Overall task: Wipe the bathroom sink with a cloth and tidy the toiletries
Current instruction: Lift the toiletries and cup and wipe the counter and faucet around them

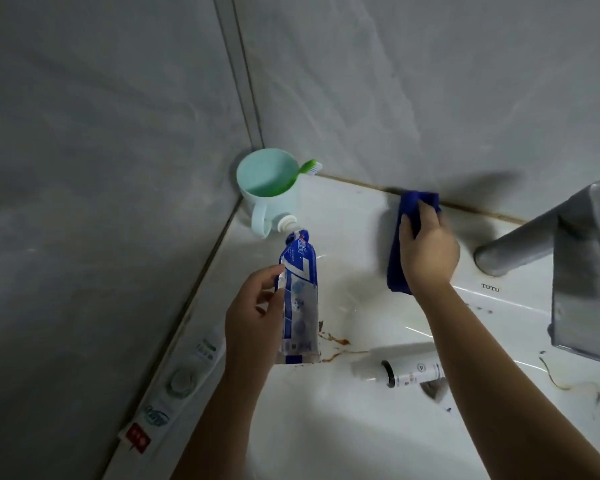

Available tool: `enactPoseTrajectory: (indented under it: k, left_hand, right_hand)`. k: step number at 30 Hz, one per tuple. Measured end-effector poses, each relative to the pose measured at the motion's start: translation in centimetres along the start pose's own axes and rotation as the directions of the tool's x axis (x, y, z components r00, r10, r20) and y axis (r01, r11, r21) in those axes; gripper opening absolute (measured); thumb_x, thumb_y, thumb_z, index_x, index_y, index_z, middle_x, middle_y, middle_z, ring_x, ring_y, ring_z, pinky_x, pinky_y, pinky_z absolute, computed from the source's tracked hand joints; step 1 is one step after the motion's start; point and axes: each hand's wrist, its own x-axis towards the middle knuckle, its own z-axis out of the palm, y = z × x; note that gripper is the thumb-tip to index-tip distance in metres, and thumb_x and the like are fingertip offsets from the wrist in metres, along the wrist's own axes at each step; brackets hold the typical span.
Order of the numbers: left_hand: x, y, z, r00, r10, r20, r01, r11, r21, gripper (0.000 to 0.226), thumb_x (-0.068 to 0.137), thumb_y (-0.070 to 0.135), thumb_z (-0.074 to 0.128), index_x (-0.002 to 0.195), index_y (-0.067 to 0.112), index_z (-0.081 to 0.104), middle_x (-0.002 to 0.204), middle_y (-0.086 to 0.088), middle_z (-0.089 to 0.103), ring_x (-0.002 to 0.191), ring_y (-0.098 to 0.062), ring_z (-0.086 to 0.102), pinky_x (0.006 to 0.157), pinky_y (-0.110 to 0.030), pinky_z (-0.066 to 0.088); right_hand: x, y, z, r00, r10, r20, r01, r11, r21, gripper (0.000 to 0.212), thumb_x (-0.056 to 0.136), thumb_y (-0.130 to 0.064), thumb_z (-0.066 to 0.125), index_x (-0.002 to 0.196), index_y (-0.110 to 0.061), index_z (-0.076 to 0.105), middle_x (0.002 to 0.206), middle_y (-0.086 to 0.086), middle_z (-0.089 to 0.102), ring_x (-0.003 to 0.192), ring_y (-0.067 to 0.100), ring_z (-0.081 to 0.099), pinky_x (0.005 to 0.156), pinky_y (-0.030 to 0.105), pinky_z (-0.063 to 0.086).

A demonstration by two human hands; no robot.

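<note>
Two hands are working over a white sink [326, 431]. Nearest, a green-and-white tube [177, 382] is lying flat along the sink's left rim, and a white bottle [407, 368] is lying on its side in the basin beside the right forearm. The left hand [253, 317] is gripping a blue toothpaste tube [300, 289], its cap pointing at the mug [269, 192]. The right hand [428, 247] is gripping a blue cloth [400, 258], pressing it on the back ledge, left of the tap [568, 258]. Farthest, the mug is standing in the corner, a green toothbrush [307, 167] leaning in it.
</note>
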Motion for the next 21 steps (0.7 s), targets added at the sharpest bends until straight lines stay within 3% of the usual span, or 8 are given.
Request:
enactPoseTrajectory:
  k: [3, 7, 9, 11, 13, 15, 19, 21]
  left_hand:
    - [0.4, -0.2, -0.5, 1.000, -0.028, -0.005, 0.028, 1.000, -0.013, 0.025, 0.086, 0.006, 0.058, 0.099, 0.027, 0.057, 0.090, 0.010, 0.064, 0.083, -0.004, 0.062, 0.068, -0.017, 0.052]
    - [0.5, -0.4, -1.2, 0.997, -0.069, -0.024, 0.068, 0.996, -0.058, 0.026, 0.087, 0.008, 0.058, 0.095, 0.032, 0.058, 0.091, 0.009, 0.065, 0.080, -0.008, 0.063, 0.069, -0.026, 0.052]
    - [0.2, -0.2, -1.5, 0.997, -0.069, -0.029, 0.067, 0.996, -0.061, 0.030, 0.087, 0.010, 0.057, 0.090, 0.040, 0.055, 0.088, 0.014, 0.064, 0.078, -0.005, 0.061, 0.065, -0.022, 0.052]
    - [-0.1, -0.1, -1.8, 0.998, -0.067, -0.021, 0.066, 0.996, -0.063, 0.031, 0.087, 0.012, 0.057, 0.090, 0.043, 0.053, 0.087, 0.017, 0.062, 0.081, -0.003, 0.060, 0.064, -0.018, 0.052]
    - [-0.2, -0.2, -1.8, 0.998, -0.056, -0.010, 0.056, 0.997, -0.050, 0.027, 0.087, 0.011, 0.057, 0.093, 0.037, 0.056, 0.087, 0.015, 0.063, 0.079, -0.004, 0.060, 0.064, -0.017, 0.052]
    - [-0.3, -0.3, -1.8, 0.999, -0.050, -0.004, 0.050, 0.998, -0.035, 0.022, 0.087, 0.010, 0.057, 0.098, 0.030, 0.058, 0.087, 0.012, 0.064, 0.077, -0.007, 0.062, 0.064, -0.021, 0.054]
    - [-0.5, 0.0, -2.1, 0.998, -0.066, -0.003, 0.066, 0.996, -0.059, 0.026, 0.088, 0.014, 0.056, 0.095, 0.039, 0.054, 0.090, 0.018, 0.063, 0.082, -0.002, 0.060, 0.068, -0.020, 0.053]
    - [-0.7, 0.0, -2.2, 0.995, -0.101, -0.014, 0.099, 0.991, -0.094, 0.027, 0.088, 0.014, 0.056, 0.095, 0.040, 0.056, 0.091, 0.015, 0.065, 0.080, -0.003, 0.061, 0.065, -0.021, 0.054]
  right_hand:
    - [1.5, -2.6, 2.1, 0.989, -0.131, 0.067, 0.133, 0.991, -0.020, 0.035, 0.096, -0.023, 0.043, 0.128, -0.008, 0.047, 0.122, 0.021, 0.052, 0.093, 0.042, 0.057, 0.074, 0.039, 0.043]
    - [2.8, -7.9, 5.8, 0.865, -0.409, 0.291, 0.441, 0.896, -0.052, 0.039, 0.098, -0.025, 0.038, 0.136, -0.016, 0.040, 0.123, 0.017, 0.052, 0.096, 0.038, 0.056, 0.076, 0.039, 0.045]
    - [2.6, -7.9, 6.2, 0.866, -0.398, 0.303, 0.442, 0.893, -0.089, 0.042, 0.098, -0.022, 0.037, 0.139, -0.018, 0.036, 0.125, 0.016, 0.050, 0.097, 0.038, 0.056, 0.074, 0.039, 0.045]
    - [1.7, -5.5, 4.7, 0.930, -0.294, 0.220, 0.317, 0.946, -0.074, 0.042, 0.097, -0.021, 0.038, 0.139, -0.017, 0.036, 0.126, 0.017, 0.050, 0.096, 0.040, 0.057, 0.075, 0.042, 0.047]
    - [0.6, -2.5, 2.6, 0.981, -0.145, 0.125, 0.153, 0.987, -0.054, 0.042, 0.097, -0.023, 0.040, 0.138, -0.015, 0.040, 0.127, 0.019, 0.051, 0.096, 0.042, 0.057, 0.075, 0.044, 0.047]
    - [0.2, -2.0, 2.0, 0.989, -0.108, 0.105, 0.115, 0.991, -0.063, 0.041, 0.096, -0.022, 0.041, 0.136, -0.012, 0.041, 0.126, 0.021, 0.052, 0.097, 0.044, 0.057, 0.076, 0.043, 0.046]
    - [2.0, -6.9, 5.3, 0.896, -0.372, 0.243, 0.388, 0.922, -0.019, 0.042, 0.098, -0.024, 0.038, 0.139, -0.016, 0.039, 0.123, 0.019, 0.055, 0.097, 0.040, 0.057, 0.077, 0.040, 0.046]
    - [2.1, -7.8, 5.9, 0.856, -0.419, 0.303, 0.445, 0.895, -0.021, 0.042, 0.098, -0.026, 0.036, 0.139, -0.018, 0.038, 0.125, 0.016, 0.054, 0.099, 0.038, 0.056, 0.077, 0.039, 0.045]
